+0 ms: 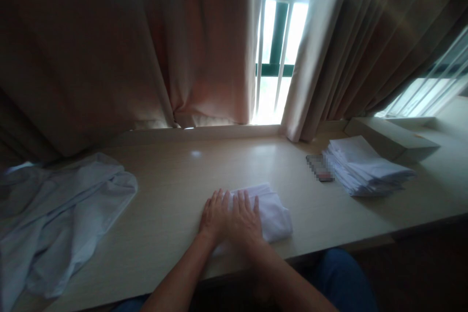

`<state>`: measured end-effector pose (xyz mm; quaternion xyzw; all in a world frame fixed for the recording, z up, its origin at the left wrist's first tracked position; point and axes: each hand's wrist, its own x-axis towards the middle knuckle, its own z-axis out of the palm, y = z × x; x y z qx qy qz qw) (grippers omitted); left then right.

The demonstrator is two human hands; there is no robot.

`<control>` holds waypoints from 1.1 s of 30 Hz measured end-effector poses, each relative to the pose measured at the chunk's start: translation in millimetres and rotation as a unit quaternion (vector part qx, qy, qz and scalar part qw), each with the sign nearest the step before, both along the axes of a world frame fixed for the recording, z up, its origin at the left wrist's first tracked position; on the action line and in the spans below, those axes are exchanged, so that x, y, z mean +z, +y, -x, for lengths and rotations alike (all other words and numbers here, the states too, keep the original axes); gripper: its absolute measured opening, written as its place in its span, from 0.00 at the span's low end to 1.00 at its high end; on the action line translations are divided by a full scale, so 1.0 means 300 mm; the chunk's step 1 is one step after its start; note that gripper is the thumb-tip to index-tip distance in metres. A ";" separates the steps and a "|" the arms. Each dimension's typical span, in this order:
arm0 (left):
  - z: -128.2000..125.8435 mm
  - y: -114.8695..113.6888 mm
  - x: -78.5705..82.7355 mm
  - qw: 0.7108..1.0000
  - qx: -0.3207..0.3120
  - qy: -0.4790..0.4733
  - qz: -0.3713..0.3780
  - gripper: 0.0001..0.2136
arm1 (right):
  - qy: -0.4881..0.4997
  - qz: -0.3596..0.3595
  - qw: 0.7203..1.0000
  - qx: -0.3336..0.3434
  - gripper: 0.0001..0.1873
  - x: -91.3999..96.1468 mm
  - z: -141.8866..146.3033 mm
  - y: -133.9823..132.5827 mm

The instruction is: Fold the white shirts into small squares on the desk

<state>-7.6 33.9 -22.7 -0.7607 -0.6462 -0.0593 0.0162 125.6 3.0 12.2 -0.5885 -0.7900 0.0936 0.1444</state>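
Note:
A folded white cloth [276,212] lies on the pale wooden desk near its front edge. My left hand [215,214] rests flat over the cloth's left end, its fingers stretched away from me. Close beside it, my right hand [244,217] presses flat on the cloth with the fingers slightly spread. Both palms face down and hide the left part of the cloth. Whether it is a garment or a plain piece of fabric I cannot tell.
Loose white fabric [80,214] is heaped at the left of the desk [164,224]. To the right stand a stack of folded white cloths [365,165], a blurred phone-like object [320,167] and a long box-like ledge [393,136]. Curtains [215,58] hang behind, before a barred window [280,24].

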 end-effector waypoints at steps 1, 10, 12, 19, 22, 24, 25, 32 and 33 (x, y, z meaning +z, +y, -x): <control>0.004 -0.001 -0.003 1.000 -0.005 0.002 0.000 0.27 | 0.008 0.021 1.000 -0.001 0.31 -0.013 0.016 -0.017; -0.008 0.014 -0.019 0.999 -0.001 -0.023 -0.028 0.34 | -0.005 0.028 0.999 -0.026 0.36 -0.074 -0.127 0.003; -0.012 0.012 -0.013 0.999 0.002 -0.029 -0.022 0.35 | -0.024 0.048 0.997 -0.050 0.37 -0.077 -0.204 0.021; -0.018 0.012 -0.004 0.996 0.006 -0.089 -0.018 0.34 | -0.028 0.103 0.989 -0.104 0.38 -0.099 -0.306 0.048; 0.007 0.026 0.001 0.985 0.007 -0.170 -0.024 0.32 | -0.028 0.102 0.989 -0.108 0.38 -0.097 -0.295 0.043; 0.041 0.019 0.012 0.967 0.035 -0.250 -0.048 0.30 | -0.025 0.099 0.989 -0.108 0.38 -0.095 -0.293 0.040; 0.063 0.005 0.019 0.954 0.052 -0.288 -0.063 0.29 | -0.022 0.096 0.989 -0.108 0.38 -0.095 -0.293 0.039; 0.173 -0.289 0.021 0.838 0.231 -0.495 0.001 0.28 | -0.017 0.106 0.988 -0.113 0.38 -0.090 -0.298 0.037; 0.169 -0.329 0.009 0.815 0.227 -0.532 0.029 0.28 | -0.018 0.110 0.987 -0.114 0.38 -0.089 -0.297 0.038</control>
